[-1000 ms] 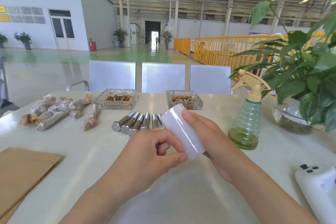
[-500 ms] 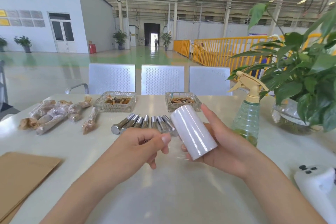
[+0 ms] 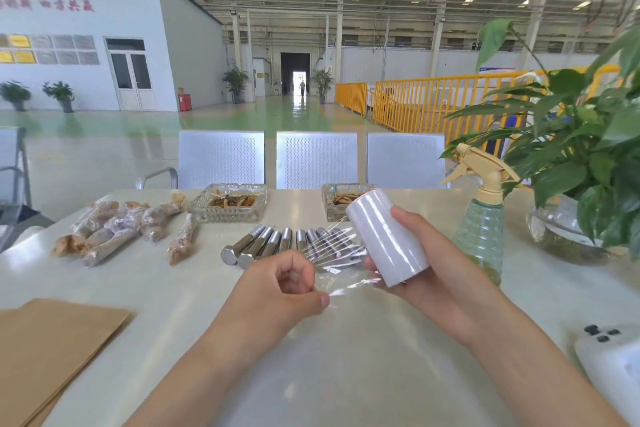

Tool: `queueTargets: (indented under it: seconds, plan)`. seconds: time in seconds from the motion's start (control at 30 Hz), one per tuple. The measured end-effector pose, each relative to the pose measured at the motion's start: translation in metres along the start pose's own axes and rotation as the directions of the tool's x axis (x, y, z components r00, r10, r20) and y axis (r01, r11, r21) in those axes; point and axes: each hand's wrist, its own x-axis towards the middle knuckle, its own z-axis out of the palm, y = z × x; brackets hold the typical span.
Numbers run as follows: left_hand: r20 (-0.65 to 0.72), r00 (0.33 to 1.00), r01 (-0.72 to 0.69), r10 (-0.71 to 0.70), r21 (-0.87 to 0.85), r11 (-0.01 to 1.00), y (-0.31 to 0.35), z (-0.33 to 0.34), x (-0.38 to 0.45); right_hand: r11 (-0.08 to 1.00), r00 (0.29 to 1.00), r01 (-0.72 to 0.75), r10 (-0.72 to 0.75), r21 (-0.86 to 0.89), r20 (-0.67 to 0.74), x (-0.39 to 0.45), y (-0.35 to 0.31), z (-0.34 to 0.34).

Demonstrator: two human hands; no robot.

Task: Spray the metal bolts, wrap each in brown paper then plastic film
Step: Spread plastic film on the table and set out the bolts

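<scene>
At the lower left of the frame, sheets of brown paper (image 3: 52,350) are laid on the worktop (image 3: 346,374). At mid-frame, a stretch of plastic film (image 3: 341,274) is pinched by the left hand (image 3: 280,291), while the film roll (image 3: 386,236) is gripped in the curled fingers of the right hand (image 3: 429,274). Behind them bare metal bolts (image 3: 277,244) are lined up, with wrapped bolts (image 3: 114,229) to the left and a spray bottle (image 3: 481,218) at right.

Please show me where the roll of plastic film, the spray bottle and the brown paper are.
roll of plastic film (image 3: 386,237): head view, middle of its white side.
spray bottle (image 3: 479,236): head view, clear body.
brown paper (image 3: 52,350): head view, flat top sheet.
</scene>
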Motion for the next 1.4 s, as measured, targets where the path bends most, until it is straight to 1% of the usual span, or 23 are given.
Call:
queueTargets:
  seconds: [0.17, 0.27, 0.33, 0.37, 0.4, 0.43, 0.47, 0.5, 0.53, 0.57, 0.6, 0.63, 0.7, 0.77, 0.8, 0.87, 0.93, 1.0, 1.07, 1.1, 1.17, 1.3, 1.4]
  plan:
    - [0.079, 0.996, -0.038, 0.048, -0.114, 0.993, 0.005, -0.002, 0.0, 0.99, 1.0, -0.018, 0.015, 0.137, 0.018, 0.003, -0.003, -0.006]
    - [0.113, 0.993, 0.046, -0.03, -0.134, 0.99, 0.01, -0.011, -0.001, 0.988, 0.999, -0.049, 0.045, 0.146, 0.031, 0.003, -0.007, -0.01]
    - [0.118, 0.987, 0.115, -0.108, -0.06, 0.992, 0.012, -0.02, -0.002, 0.995, 0.999, -0.051, 0.05, 0.086, 0.017, 0.003, -0.009, -0.012]
    - [0.071, 0.989, 0.13, -0.13, -0.006, 0.991, 0.013, -0.024, -0.002, 0.999, 0.999, -0.043, 0.043, 0.019, -0.001, 0.003, -0.009, -0.011]
    - [-0.03, 0.992, 0.124, -0.123, 0.061, 0.99, 0.014, -0.028, -0.002, 0.997, 0.999, -0.036, 0.035, -0.066, -0.022, 0.003, -0.009, -0.011]
    - [-0.163, 0.984, 0.093, -0.07, 0.141, 0.986, 0.016, -0.03, -0.001, 0.987, 0.999, -0.032, 0.026, -0.156, -0.037, 0.002, -0.009, -0.009]
    - [-0.287, 0.957, 0.031, 0.037, 0.227, 0.973, 0.021, -0.032, -0.001, 0.97, 0.999, -0.031, 0.023, -0.242, -0.037, 0.001, -0.009, -0.008]
    - [-0.348, 0.92, -0.075, 0.182, 0.298, 0.952, 0.027, -0.032, -0.003, 0.947, 1.0, -0.025, 0.022, -0.321, -0.014, -0.001, -0.009, -0.005]
    - [-0.329, 0.885, -0.21, 0.33, 0.351, 0.912, 0.032, -0.032, -0.004, 0.919, 0.999, -0.011, 0.023, -0.393, 0.026, -0.003, -0.009, -0.002]
    - [-0.244, 0.859, -0.335, 0.449, 0.394, 0.856, 0.038, -0.029, -0.006, 0.889, 0.997, 0.01, 0.026, -0.457, 0.071, -0.005, -0.008, -0.001]
    - [-0.123, 0.843, -0.432, 0.523, 0.424, 0.796, 0.043, -0.025, -0.009, 0.86, 0.994, 0.034, 0.027, -0.51, 0.11, -0.007, -0.007, 0.001]
    - [0.0, 0.837, -0.492, 0.546, 0.436, 0.754, 0.047, -0.02, -0.011, 0.837, 0.99, 0.054, 0.026, -0.544, 0.139, -0.009, -0.005, 0.002]
    - [0.198, 0.851, -0.52, 0.487, 0.445, 0.729, 0.05, -0.009, -0.013, 0.818, 0.98, 0.071, 0.049, -0.57, 0.192, -0.011, -0.003, 0.003]
    - [0.277, 0.86, -0.511, 0.429, 0.471, 0.719, 0.048, -0.002, -0.012, 0.829, 0.952, 0.061, 0.119, -0.556, 0.283, -0.013, -0.003, 0.005]
    - [0.252, 0.873, -0.487, 0.417, 0.476, 0.732, 0.047, -0.001, -0.011, 0.852, 0.93, 0.047, 0.152, -0.521, 0.334, -0.013, -0.004, 0.005]
    - [0.118, 0.922, -0.381, 0.368, 0.427, 0.82, 0.045, -0.006, -0.008, 0.917, 0.904, -0.018, 0.185, -0.397, 0.385, -0.009, -0.006, 0.003]
    - [-0.008, 0.964, -0.248, 0.267, 0.347, 0.905, 0.044, -0.011, -0.006, 0.951, 0.908, -0.057, 0.177, -0.305, 0.381, -0.004, -0.008, 0.002]
    - [-0.083, 0.981, -0.151, 0.174, 0.231, 0.961, 0.04, -0.014, -0.005, 0.951, 0.937, -0.036, 0.14, -0.308, 0.32, 0.0, -0.005, 0.006]
    - [-0.093, 0.994, -0.054, 0.057, 0.032, 0.998, 0.038, -0.013, -0.005, 0.907, 0.973, 0.095, 0.004, -0.41, 0.232, 0.0, 0.003, 0.014]
    - [-0.084, 0.996, -0.007, 0.005, -0.031, 0.999, 0.036, -0.012, -0.005, 0.865, 0.974, 0.178, -0.088, -0.47, 0.207, -0.001, 0.007, 0.017]
    - [-0.074, 0.995, 0.064, -0.07, -0.075, 0.995, 0.032, -0.009, -0.006, 0.819, 0.959, 0.281, -0.213, -0.5, 0.188, -0.004, 0.014, 0.024]
    - [-0.085, 0.988, 0.117, -0.126, -0.097, 0.988, 0.026, -0.003, -0.006, 0.844, 0.958, 0.284, -0.265, -0.454, 0.108, -0.008, 0.023, 0.028]
    - [0.004, 0.995, 0.102, -0.102, -0.144, 0.984, 0.028, -0.001, -0.007, 0.883, 0.963, 0.27, -0.255, -0.384, 0.091, -0.009, 0.025, 0.031]
